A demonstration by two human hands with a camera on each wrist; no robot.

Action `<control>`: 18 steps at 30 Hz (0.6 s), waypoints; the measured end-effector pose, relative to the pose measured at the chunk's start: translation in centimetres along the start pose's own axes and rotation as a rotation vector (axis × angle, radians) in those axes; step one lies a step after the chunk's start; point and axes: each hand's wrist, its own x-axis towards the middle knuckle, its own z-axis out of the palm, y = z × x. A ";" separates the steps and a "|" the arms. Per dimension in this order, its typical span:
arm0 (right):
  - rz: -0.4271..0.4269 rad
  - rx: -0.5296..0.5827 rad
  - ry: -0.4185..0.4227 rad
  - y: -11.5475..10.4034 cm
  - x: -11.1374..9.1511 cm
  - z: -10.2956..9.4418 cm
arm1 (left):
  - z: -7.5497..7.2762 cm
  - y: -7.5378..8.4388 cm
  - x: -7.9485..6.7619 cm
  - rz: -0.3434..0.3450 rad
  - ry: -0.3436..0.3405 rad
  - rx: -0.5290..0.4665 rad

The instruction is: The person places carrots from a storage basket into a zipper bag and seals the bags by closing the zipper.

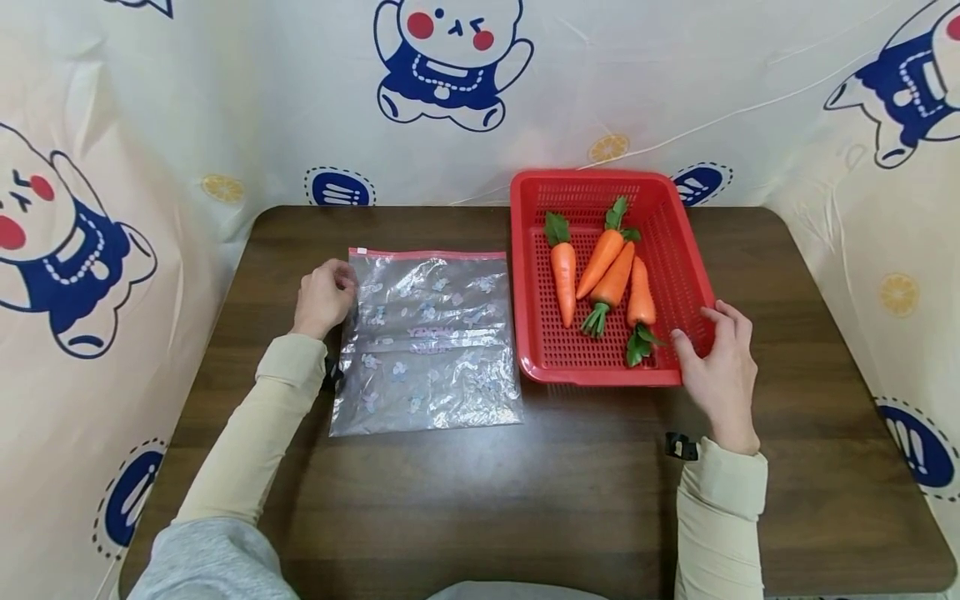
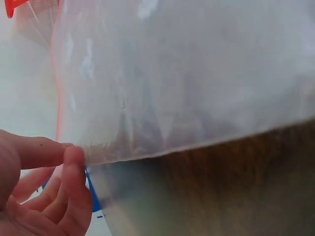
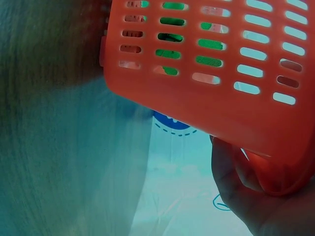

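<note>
A clear printed zip bag (image 1: 431,342) with a pink zip strip lies flat on the table. My left hand (image 1: 325,297) is at the bag's upper left edge. In the left wrist view, the left thumb and index finger (image 2: 74,160) pinch the bag near its zip end. To the right is a red plastic basket (image 1: 697,258) holding several orange carrots (image 1: 564,271) with green leaves. At the basket's near right corner, my right hand (image 1: 723,375) holds the rim between thumb and fingers. The right wrist view shows the basket's slotted side (image 3: 197,98) with the hand (image 3: 241,191) around its rim.
The dark wooden table (image 1: 465,508) extends in front of the bag and basket. A white cloth (image 1: 262,100) with cartoon prints hangs at the back and both sides. The basket stands close beside the bag's right edge, near the table's back edge.
</note>
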 end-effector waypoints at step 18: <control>-0.002 0.006 -0.033 -0.2 0.0 -0.5 | -1.0 0.2 -0.3 -0.008 0.054 -0.040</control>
